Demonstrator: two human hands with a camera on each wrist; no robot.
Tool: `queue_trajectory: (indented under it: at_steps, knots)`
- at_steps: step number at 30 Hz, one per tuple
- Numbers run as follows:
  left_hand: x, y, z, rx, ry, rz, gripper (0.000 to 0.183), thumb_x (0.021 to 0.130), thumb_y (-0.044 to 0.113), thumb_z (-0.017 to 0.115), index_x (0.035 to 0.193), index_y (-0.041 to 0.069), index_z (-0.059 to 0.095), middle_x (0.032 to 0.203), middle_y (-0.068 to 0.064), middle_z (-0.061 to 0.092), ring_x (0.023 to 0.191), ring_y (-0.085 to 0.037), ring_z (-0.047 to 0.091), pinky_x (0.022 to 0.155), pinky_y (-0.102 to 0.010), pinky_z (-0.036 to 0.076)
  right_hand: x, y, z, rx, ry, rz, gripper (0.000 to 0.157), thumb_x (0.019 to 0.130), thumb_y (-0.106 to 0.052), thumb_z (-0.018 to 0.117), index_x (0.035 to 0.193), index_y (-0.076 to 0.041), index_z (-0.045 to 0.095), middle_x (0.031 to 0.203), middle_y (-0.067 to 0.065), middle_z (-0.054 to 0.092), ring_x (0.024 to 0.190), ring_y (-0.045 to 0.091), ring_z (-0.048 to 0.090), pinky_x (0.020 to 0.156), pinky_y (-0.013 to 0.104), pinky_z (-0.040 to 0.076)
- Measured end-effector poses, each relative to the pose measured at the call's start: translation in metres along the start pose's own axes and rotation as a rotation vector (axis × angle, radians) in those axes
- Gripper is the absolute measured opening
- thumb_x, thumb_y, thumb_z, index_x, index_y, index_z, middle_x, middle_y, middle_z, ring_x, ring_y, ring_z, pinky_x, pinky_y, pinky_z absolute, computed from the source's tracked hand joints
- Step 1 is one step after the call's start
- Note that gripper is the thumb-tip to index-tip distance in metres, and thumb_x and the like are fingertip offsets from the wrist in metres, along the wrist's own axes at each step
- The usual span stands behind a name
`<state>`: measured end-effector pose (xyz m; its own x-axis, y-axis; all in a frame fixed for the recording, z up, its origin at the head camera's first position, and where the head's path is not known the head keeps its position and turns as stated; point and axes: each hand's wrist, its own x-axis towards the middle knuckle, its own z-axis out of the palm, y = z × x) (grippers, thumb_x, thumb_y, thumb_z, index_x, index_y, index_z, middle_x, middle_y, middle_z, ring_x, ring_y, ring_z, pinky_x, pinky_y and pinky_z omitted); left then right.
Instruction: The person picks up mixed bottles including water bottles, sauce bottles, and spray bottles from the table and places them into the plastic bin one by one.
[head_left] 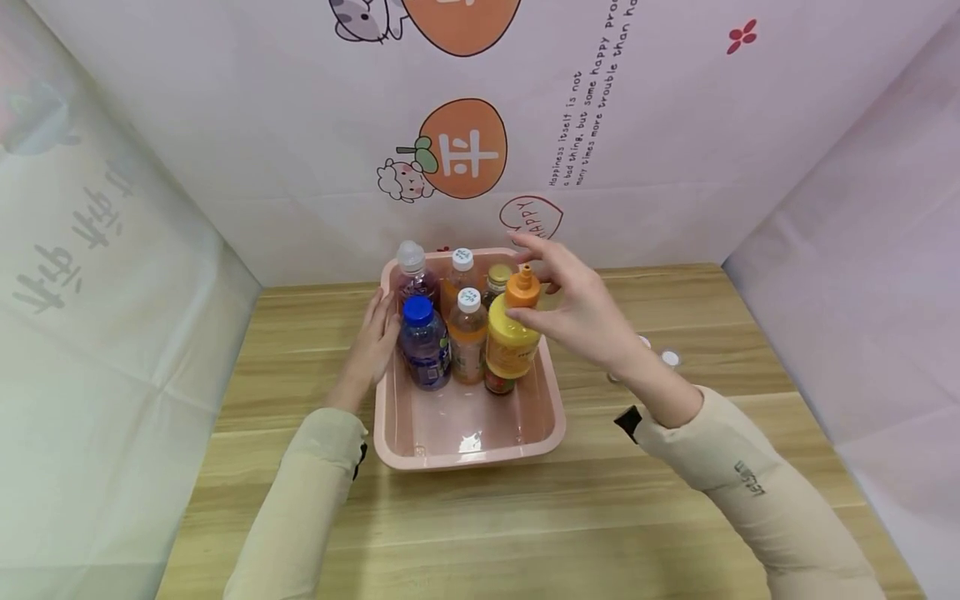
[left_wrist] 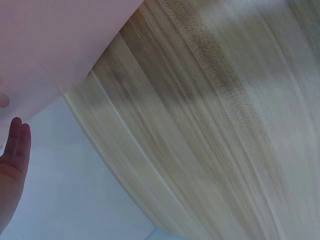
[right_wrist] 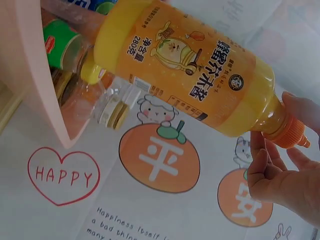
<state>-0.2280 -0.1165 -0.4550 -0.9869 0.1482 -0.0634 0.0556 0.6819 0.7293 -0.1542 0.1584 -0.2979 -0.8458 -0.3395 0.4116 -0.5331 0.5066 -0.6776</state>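
My right hand (head_left: 583,310) pinches a squeeze bottle of honey mustard (head_left: 512,342) near its orange nozzle cap. The yellow bottle is held over the right side of a pink plastic bin (head_left: 435,461), and its label faces the right wrist view. My left hand (head_left: 372,337) rests with fairly straight fingers on the bin's left rim. Inside the bin stand a blue-capped purple drink bottle (head_left: 426,350), a white-capped orange drink bottle (head_left: 468,342), and several others. A small jar (head_left: 498,383) shows below the mustard bottle, partly hidden by it.
Small white-capped bottles (head_left: 670,358) are on the wooden table (head_left: 420,533) to the right, partly behind my right forearm. A printed white cloth (head_left: 637,225) hangs close behind the bin. The bin's front floor (head_left: 442,425) is bare.
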Motion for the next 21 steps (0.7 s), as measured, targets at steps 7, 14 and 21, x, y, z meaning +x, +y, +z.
queue_trajectory:
  at_steps: [7, 14, 21]
  knots:
    - [0.000, -0.001, 0.001, -0.006, 0.002, 0.007, 0.055, 0.102, 0.039, 0.025, 0.153, 0.021, 0.013, 0.162, -0.001, 0.001, 0.145, -0.039, 0.017, 0.116, -0.059, 0.022, 0.008, -0.003, 0.021, -0.034, -0.104, -0.076, 0.064, 0.073, 0.005, 0.075, 0.132, -0.004, 0.051, 0.132, 0.012, 0.053, 0.100, 0.021, 0.055, 0.080, 0.032, 0.052]
    - [0.000, -0.002, 0.001, 0.001, 0.002, 0.007, 0.055, 0.102, 0.039, 0.024, 0.153, 0.021, 0.013, 0.162, -0.002, 0.000, 0.145, -0.040, 0.017, 0.116, -0.059, 0.021, 0.014, -0.001, 0.043, -0.086, -0.216, -0.012, 0.055, 0.075, 0.001, 0.075, 0.127, -0.008, 0.058, 0.124, 0.014, 0.056, 0.112, 0.024, 0.054, 0.094, 0.037, 0.053]
    - [0.000, -0.002, 0.001, 0.012, 0.002, 0.004, 0.056, 0.102, 0.041, 0.023, 0.153, 0.022, 0.014, 0.162, -0.001, 0.000, 0.145, -0.039, 0.019, 0.115, -0.059, 0.023, 0.015, 0.005, 0.067, -0.154, -0.303, 0.006, 0.051, 0.077, 0.000, 0.073, 0.125, -0.008, 0.059, 0.120, 0.015, 0.057, 0.102, 0.023, 0.058, 0.087, 0.034, 0.055]
